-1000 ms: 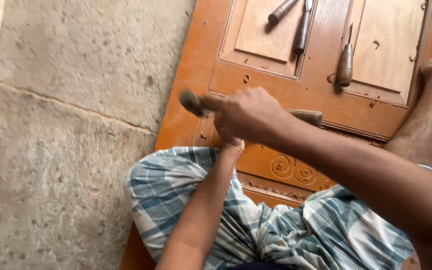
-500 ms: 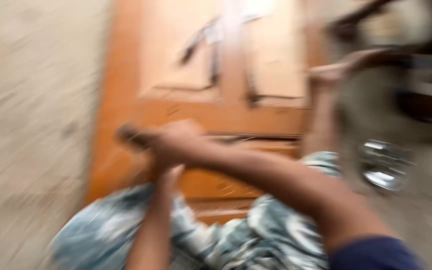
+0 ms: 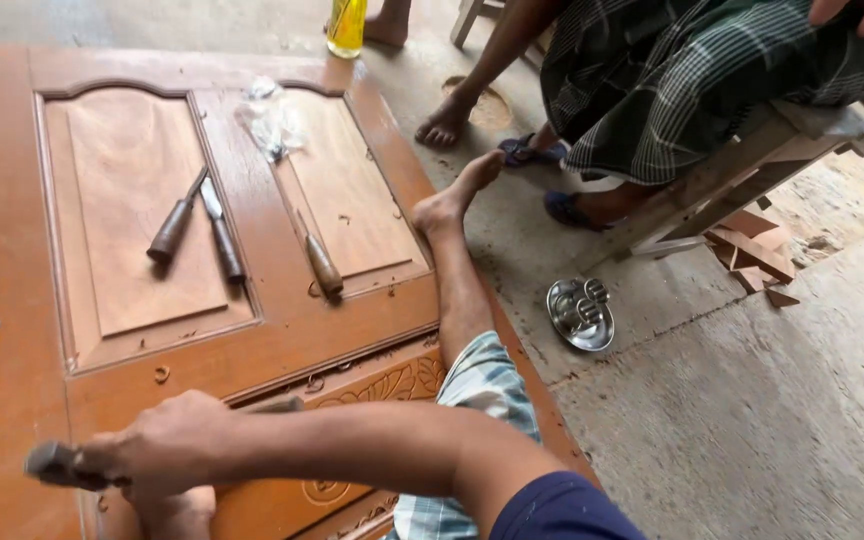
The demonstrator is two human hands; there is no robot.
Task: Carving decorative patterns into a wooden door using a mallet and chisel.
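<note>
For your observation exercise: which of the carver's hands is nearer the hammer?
Right. The right hand grips the hammer by its handle; the left hand sits just below it, mostly hidden, apparently not touching.

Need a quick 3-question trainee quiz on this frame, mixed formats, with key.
1. True or false: three wooden-handled chisels lie loose on the door.
2. Multiple choice: the right hand grips A) a hammer B) a saw C) a drill.
3. Fill in: the shiny metal plate lies on the ____ floor, right of the person's outstretched leg.

Key: 1 true; 2 A, the fingers wrap its handle with the dark head sticking out left; 3 concrete. The left hand sits beneath the right one, mostly hidden, so what it holds cannot be told.
</note>
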